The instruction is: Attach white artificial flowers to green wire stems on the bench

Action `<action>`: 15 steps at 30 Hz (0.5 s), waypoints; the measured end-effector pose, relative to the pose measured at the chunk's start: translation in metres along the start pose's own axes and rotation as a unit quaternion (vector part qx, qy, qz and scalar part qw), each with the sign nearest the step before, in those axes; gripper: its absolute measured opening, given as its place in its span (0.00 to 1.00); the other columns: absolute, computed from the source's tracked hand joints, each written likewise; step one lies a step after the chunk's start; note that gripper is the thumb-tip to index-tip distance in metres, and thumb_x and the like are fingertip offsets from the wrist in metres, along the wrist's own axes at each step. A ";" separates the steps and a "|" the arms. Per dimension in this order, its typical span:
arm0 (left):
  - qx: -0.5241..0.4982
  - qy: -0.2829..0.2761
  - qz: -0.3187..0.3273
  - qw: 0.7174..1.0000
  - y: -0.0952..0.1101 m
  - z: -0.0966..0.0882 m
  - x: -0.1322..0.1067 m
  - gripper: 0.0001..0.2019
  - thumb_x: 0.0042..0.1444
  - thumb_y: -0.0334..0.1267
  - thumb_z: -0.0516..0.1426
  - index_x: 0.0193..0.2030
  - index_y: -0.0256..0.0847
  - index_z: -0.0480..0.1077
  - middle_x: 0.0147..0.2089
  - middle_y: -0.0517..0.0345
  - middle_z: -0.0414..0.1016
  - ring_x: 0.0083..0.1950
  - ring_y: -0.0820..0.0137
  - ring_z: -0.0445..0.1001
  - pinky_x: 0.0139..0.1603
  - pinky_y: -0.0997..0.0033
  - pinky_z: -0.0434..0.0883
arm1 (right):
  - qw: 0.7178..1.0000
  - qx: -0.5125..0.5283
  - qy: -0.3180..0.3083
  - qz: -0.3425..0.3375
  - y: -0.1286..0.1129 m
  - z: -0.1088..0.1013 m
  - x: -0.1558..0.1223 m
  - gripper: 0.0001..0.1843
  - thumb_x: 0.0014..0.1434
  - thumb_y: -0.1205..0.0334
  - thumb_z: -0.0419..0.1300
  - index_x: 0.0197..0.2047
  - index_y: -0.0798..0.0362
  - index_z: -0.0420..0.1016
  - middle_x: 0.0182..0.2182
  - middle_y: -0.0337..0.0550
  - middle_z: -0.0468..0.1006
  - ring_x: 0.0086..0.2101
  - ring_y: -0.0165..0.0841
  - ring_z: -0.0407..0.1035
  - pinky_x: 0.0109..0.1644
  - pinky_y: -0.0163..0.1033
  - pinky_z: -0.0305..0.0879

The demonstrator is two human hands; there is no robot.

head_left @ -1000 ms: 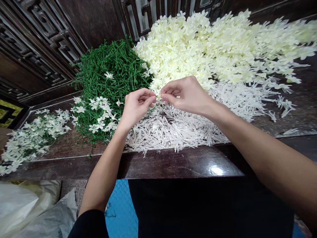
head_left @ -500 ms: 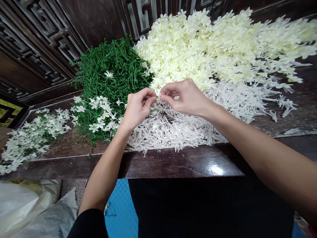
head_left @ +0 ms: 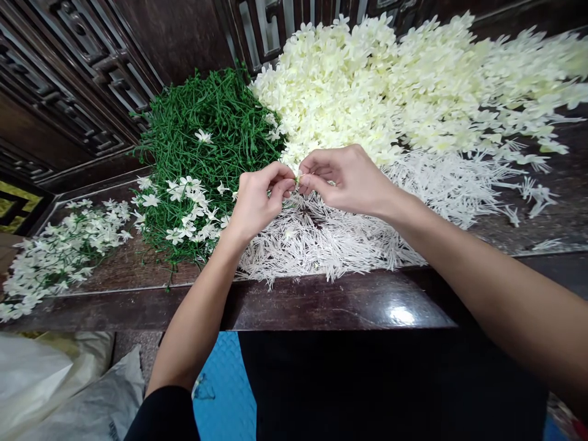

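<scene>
Over the middle of the bench, my left hand (head_left: 261, 199) and my right hand (head_left: 342, 179) meet fingertip to fingertip. Both are closed in a pinch on a small artificial flower (head_left: 297, 176), pale with a hint of green; the fingers hide most of it. Behind them lies a heap of cream-white flower petals (head_left: 340, 98). Thin white stamen pieces (head_left: 321, 242) are spread beneath and in front of my hands. To the left rises a tangled pile of green plastic stems (head_left: 197, 128), with several assembled white flowers (head_left: 190, 205) resting on its near side.
A separate pile of white flowers on stems (head_left: 68, 245) lies at the bench's left end. The dark wooden bench (head_left: 331, 300) has a carved back panel (head_left: 105, 67). Pale sacks (head_left: 101, 392) and a blue mat (head_left: 225, 386) are below.
Both hands stay pinched together at almost the same spot, with only a slight shift of the fingers. A bit more of the small flower shows between the fingertips.
</scene>
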State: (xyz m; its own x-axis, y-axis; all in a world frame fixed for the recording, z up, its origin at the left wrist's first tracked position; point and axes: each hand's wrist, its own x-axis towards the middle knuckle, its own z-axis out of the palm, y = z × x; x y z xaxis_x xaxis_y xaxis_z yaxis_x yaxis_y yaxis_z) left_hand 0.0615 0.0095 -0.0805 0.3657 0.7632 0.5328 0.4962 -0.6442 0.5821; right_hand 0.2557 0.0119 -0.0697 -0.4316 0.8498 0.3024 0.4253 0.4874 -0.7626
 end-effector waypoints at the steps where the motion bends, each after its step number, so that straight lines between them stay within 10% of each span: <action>1: -0.002 0.002 0.004 1.000 0.000 0.001 0.000 0.07 0.60 0.25 0.56 0.34 0.39 0.72 0.26 0.63 0.76 0.27 0.77 0.75 0.29 0.77 0.71 | 1.000 0.002 -0.002 0.000 -0.001 0.000 0.000 0.04 0.61 0.65 0.59 0.35 0.52 0.75 0.33 0.48 0.81 0.33 0.40 0.74 0.43 0.54 0.76; 15: 0.046 -0.010 0.002 0.999 -0.001 0.006 -0.003 0.08 0.60 0.26 0.54 0.34 0.40 0.72 0.26 0.64 0.76 0.26 0.76 0.76 0.29 0.75 0.71 | 0.999 -0.022 0.033 -0.003 0.000 0.007 -0.001 0.06 0.55 0.72 0.60 0.30 0.53 0.76 0.29 0.44 0.81 0.30 0.38 0.75 0.42 0.54 0.78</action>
State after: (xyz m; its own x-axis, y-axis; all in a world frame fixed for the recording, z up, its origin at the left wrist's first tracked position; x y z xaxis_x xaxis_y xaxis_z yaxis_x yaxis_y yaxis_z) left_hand 0.0643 0.0086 -0.0863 0.3833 0.7618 0.5223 0.5648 -0.6407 0.5201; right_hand 0.2505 0.0096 -0.0743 -0.3814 0.8579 0.3443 0.4580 0.4989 -0.7358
